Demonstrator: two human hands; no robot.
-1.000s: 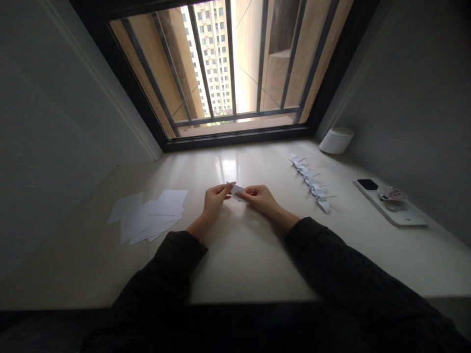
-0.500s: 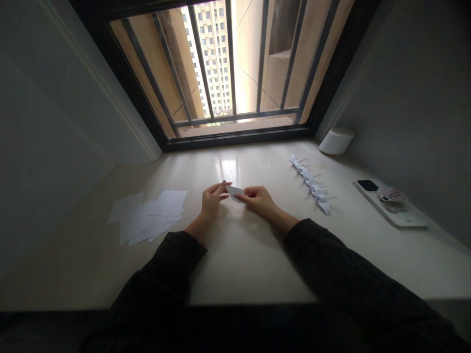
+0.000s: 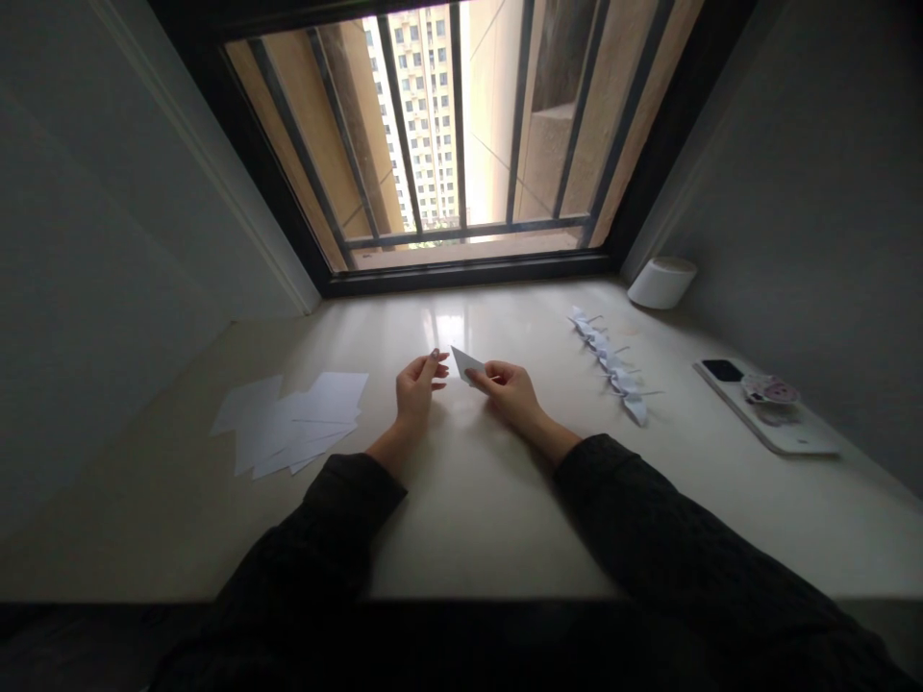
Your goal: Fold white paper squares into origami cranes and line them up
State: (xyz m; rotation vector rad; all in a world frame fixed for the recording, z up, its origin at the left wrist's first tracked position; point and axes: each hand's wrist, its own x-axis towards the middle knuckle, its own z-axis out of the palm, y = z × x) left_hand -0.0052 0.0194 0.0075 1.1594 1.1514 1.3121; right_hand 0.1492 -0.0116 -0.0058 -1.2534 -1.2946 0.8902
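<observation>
Dark sleeves (image 3: pixel 635 519) nearest, over glossy cream counter (image 3: pixel 468 500). Right hand (image 3: pixel 511 392) pinching small folded white paper (image 3: pixel 465 363) just above mid-counter. Left hand (image 3: pixel 416 389) right beside it, fingers loose, gripping nothing. Flat white sheets (image 3: pixel 292 423) fanned out left. Row of folded paper bits (image 3: pixel 611 367) right, phone (image 3: pixel 789 434) past them. White round tub (image 3: pixel 661 282) by barred window (image 3: pixel 461 125).

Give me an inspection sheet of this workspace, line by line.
Surface: pale glossy counter.
Job's things: folded paper; loose white sheets at left; row of folded pieces at right.
Clutter: phone, white round container, both far right.
Hands: right hand pinches the folded paper; left hand open beside it, apart.
Cables: nothing seen.
Surroundings: barred window ahead, grey walls either side.
</observation>
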